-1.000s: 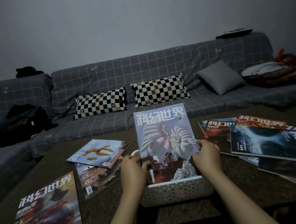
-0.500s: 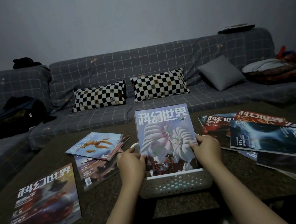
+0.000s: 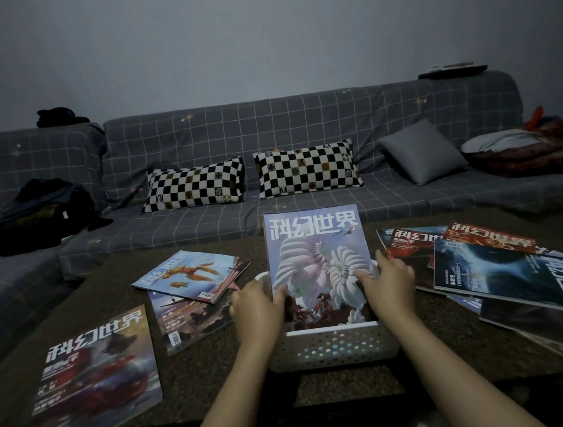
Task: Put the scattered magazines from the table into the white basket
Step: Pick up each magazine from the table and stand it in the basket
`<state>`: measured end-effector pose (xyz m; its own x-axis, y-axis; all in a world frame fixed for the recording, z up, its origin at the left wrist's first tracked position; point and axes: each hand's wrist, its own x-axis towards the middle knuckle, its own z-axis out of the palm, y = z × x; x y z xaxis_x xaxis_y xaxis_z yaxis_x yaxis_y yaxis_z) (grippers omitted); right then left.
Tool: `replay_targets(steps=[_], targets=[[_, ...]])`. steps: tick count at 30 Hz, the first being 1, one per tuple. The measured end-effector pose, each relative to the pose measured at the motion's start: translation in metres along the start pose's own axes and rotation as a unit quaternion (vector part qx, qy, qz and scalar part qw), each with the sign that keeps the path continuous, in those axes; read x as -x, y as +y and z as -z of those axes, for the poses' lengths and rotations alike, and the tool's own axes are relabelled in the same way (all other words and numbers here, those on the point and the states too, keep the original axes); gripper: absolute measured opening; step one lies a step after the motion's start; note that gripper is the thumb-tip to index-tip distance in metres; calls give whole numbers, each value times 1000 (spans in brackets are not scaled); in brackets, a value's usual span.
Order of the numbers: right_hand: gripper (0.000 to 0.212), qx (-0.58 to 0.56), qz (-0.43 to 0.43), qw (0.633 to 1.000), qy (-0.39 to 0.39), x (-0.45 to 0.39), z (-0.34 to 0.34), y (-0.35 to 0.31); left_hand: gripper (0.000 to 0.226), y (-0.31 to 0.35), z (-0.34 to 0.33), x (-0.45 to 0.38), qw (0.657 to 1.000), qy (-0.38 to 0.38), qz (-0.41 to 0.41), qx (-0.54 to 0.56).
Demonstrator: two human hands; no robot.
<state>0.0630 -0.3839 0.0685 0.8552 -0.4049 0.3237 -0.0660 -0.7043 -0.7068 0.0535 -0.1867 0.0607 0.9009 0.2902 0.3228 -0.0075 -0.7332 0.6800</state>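
Note:
A white perforated basket (image 3: 334, 347) stands on the dark table (image 3: 205, 368) right in front of me. A pale blue magazine with white spiral shapes (image 3: 314, 248) stands tilted in it, its lower edge down inside the basket. My left hand (image 3: 256, 310) grips its left edge and my right hand (image 3: 392, 287) grips its right edge. To the left lie a red-cover magazine (image 3: 92, 372) and two overlapping ones (image 3: 190, 277). A fanned pile of several magazines (image 3: 516, 270) lies on the right.
Behind the table runs a grey checked sofa (image 3: 299, 125) with two black-and-white checkered cushions (image 3: 307, 169), a grey cushion (image 3: 420, 151), dark clothes (image 3: 36, 216) at left and bedding (image 3: 521, 149) at right. The table's near edge is close to my forearms.
The magazine has sunk lower into the basket, and both hands have moved down with it. The view has tilted slightly upward.

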Motion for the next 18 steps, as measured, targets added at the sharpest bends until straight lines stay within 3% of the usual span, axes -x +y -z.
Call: replay_targets(steps=[4,11,18], targets=[[49,-68,83,994,12,19,-3,-20,44,3,20,3,995,-6,-5,99],[42,-152,216,957,-118,25,-39,-95,35,-10,62,-23,983,-4,51,179],[43,-116,247,936,-221,-14,-109,-160,38,-56,85,-78,975,13,145,166]])
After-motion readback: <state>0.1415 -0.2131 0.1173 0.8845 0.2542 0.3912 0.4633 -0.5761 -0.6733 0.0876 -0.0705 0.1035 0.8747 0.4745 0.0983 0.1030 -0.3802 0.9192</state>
